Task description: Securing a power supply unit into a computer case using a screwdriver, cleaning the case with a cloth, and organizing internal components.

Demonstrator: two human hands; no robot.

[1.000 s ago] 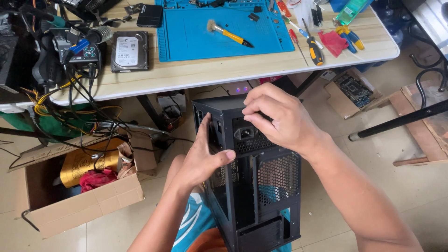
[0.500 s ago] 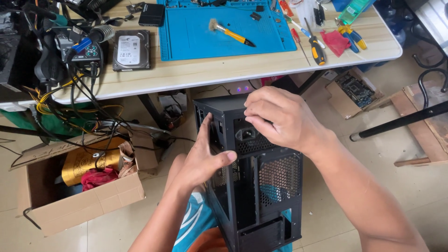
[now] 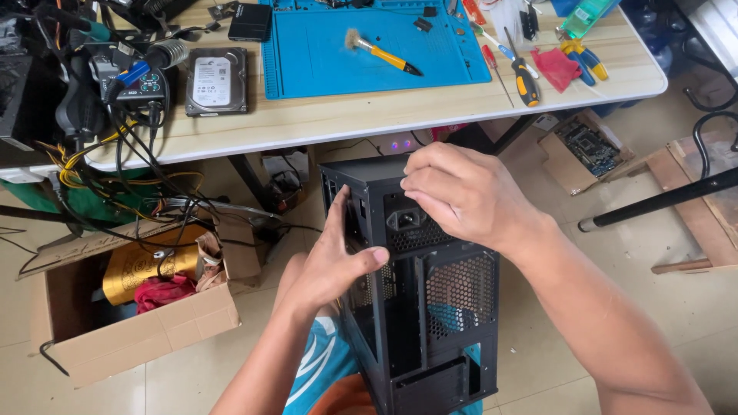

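Observation:
A black computer case (image 3: 430, 307) stands upright on the floor between my knees, its perforated back panel facing me. My left hand (image 3: 330, 261) presses flat against the case's left side, thumb laid across the back edge. My right hand (image 3: 461, 196) curls over the top rear of the case at the power supply socket (image 3: 405, 220), fingers bent against the panel. Whether the fingers pinch a small part is hidden.
A wooden table (image 3: 346, 115) carries a blue work mat (image 3: 323, 54), a yellow-handled brush (image 3: 380, 52), a hard drive (image 3: 217, 81), screwdrivers (image 3: 523, 77) and tangled cables (image 3: 115, 107). A cardboard box (image 3: 138, 323) sits on the floor at left; a circuit board box (image 3: 580, 146) at right.
Both hands stay on the case; my right hand has shifted slightly lower over the power socket. The case has not moved.

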